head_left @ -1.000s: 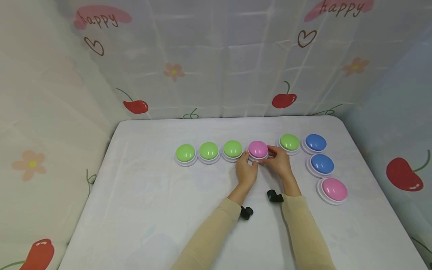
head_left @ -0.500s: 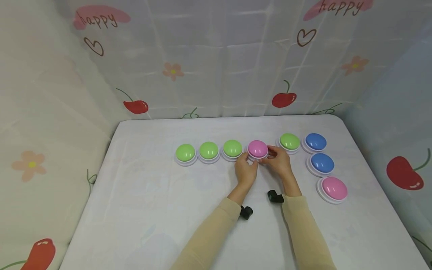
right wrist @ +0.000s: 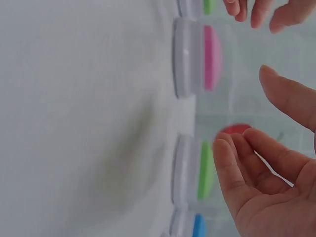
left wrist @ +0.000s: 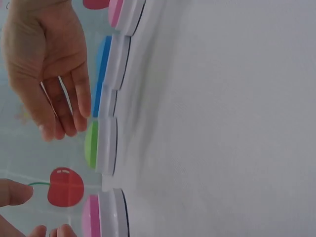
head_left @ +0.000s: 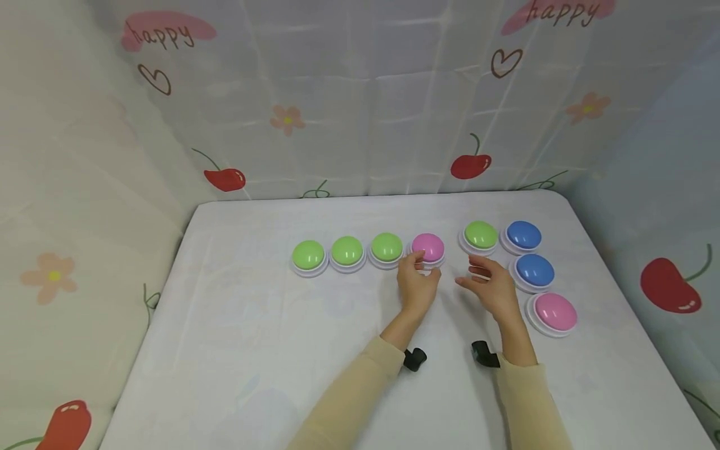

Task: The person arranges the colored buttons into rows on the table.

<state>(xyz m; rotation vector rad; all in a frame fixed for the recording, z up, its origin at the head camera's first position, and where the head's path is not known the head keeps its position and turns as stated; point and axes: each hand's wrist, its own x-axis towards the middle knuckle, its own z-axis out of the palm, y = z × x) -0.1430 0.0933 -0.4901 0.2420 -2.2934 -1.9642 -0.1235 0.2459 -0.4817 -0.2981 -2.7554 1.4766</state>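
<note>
A pink dome button on a white round base ends a row on the table, right of several green buttons. My left hand hovers just in front of it, fingers relaxed and holding nothing; in the left wrist view its fingertips are apart from the pink button's base. Farther right, my right hand is raised over the table, its fingers loosely bent around nothing. Beyond it lies another green button, seen in the right wrist view as a green dome beside the fingers.
Two blue buttons and a second pink button curve down the table's right side. The white-covered table meets a printed curtain at the back. Small black cameras are strapped at both wrists.
Both hands have let go of the pink button in the row. The right hand has moved back and to the right; the left has drawn slightly up and off it. The buttons stay in place.
</note>
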